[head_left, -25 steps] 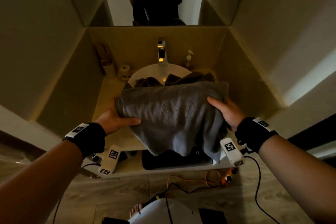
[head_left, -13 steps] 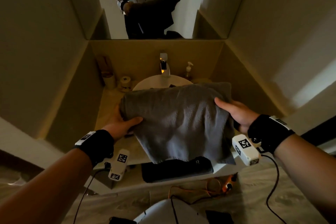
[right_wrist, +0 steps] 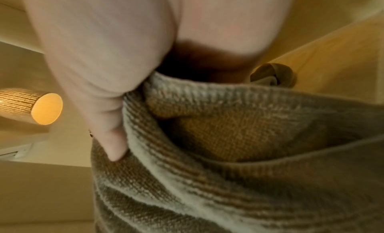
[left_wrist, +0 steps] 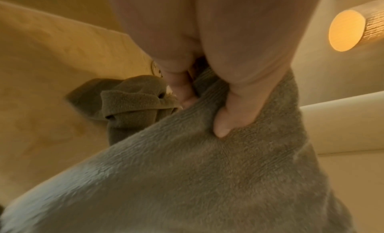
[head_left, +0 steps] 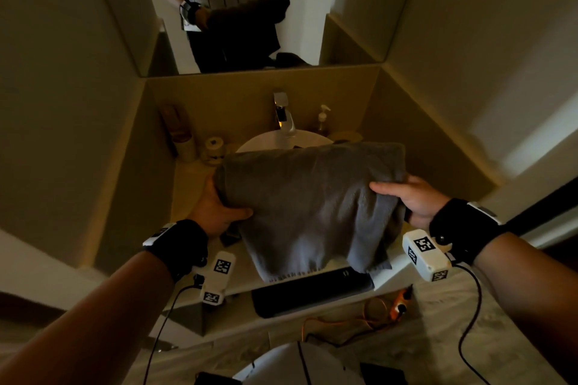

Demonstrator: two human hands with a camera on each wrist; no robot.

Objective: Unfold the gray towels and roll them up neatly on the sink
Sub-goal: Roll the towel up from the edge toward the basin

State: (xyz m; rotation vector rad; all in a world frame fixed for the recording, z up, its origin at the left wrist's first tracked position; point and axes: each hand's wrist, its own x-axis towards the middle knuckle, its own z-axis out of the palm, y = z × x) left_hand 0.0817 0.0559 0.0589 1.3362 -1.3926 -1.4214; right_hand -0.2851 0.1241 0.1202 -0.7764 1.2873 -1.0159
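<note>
A folded gray towel [head_left: 312, 206] hangs in the air in front of the white sink [head_left: 266, 141], held by both hands. My left hand [head_left: 219, 209] grips its left edge, thumb on the near face [left_wrist: 228, 118]. My right hand [head_left: 403, 197] grips its right edge, thumb pressed into the cloth [right_wrist: 112, 141]. The towel's lower edge droops toward the counter front. The far end of the towel [left_wrist: 133, 98] droops beyond my left fingers in the left wrist view. The towel [right_wrist: 249, 154] fills the right wrist view.
A chrome tap [head_left: 283, 116] and a soap dispenser [head_left: 322, 117] stand behind the basin. Toilet paper rolls [head_left: 214, 147] sit at the back left of the counter [head_left: 187, 184]. A dark mat [head_left: 312, 294] hangs at the counter front. Walls close in on both sides; a mirror [head_left: 231, 9] is above.
Both hands have lifted the towel higher and toward me, off the sink. The other towel in the basin is now hidden behind it.
</note>
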